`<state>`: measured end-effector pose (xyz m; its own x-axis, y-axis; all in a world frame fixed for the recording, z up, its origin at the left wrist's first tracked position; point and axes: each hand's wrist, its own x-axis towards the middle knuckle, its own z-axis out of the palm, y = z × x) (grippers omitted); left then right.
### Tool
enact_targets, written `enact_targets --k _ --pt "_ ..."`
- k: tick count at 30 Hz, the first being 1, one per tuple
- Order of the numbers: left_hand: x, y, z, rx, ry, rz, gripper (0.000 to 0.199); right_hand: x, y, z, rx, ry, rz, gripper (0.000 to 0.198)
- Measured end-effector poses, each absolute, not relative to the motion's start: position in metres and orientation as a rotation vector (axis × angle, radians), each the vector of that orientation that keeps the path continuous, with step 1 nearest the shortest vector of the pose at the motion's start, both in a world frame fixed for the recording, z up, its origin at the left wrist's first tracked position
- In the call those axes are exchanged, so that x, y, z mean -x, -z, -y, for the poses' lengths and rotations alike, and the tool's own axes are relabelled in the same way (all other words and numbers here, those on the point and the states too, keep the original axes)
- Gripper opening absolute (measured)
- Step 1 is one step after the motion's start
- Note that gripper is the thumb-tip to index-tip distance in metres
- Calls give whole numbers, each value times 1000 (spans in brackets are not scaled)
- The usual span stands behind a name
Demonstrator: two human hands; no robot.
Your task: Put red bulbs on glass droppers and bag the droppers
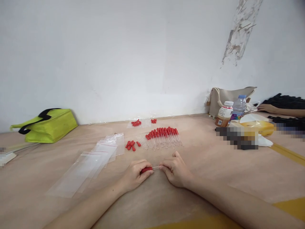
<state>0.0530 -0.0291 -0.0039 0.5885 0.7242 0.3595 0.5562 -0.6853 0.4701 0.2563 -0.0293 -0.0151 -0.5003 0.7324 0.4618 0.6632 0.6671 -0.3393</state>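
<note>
Between the fingers of my left hand (135,175) is a red rubber dropper bulb (146,170), its end pointing right. My right hand (175,171) pinches a thin clear dropper tube (156,167), which spans the short gap between both hands and meets the bulb. How far the tube sits inside the bulb is hidden by my fingers. Just beyond my hands lies a row of droppers with red bulbs (163,131) fitted on clear tubes. Bare clear tubes (142,142) lie at the row's left end, beside a few loose red bulbs (131,145).
Overlapping clear zip bags (83,168) lie to the left. Near the wall are plastic bags with more red bulbs (136,122). A lime-green bag (51,125) stands far left. At right are bottles (224,114), a beige bag (215,101), a tissue pack (258,127) and another person's hand (269,108).
</note>
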Motion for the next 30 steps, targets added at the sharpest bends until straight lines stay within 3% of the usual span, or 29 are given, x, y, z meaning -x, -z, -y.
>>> enact_targets --k 14,19,22,27,30 --pt "-48 1 25 -2575 -695 -1038 18 -254 13 23 1021 -233 2378 26" --pt "-37 -5 20 -2703 -520 -935 24 -257 7 23 863 84 2506 22" --pt "-34 0 18 -2692 -633 -914 23 -257 7 27 856 202 2510 20" --pt "-34 15 11 -2308 -1096 -1276 45 -261 1 9 1226 -61 2232 22" --pt "-33 17 6 -2222 -1015 -1344 24 -261 -5 -21 1477 -344 1974 26"
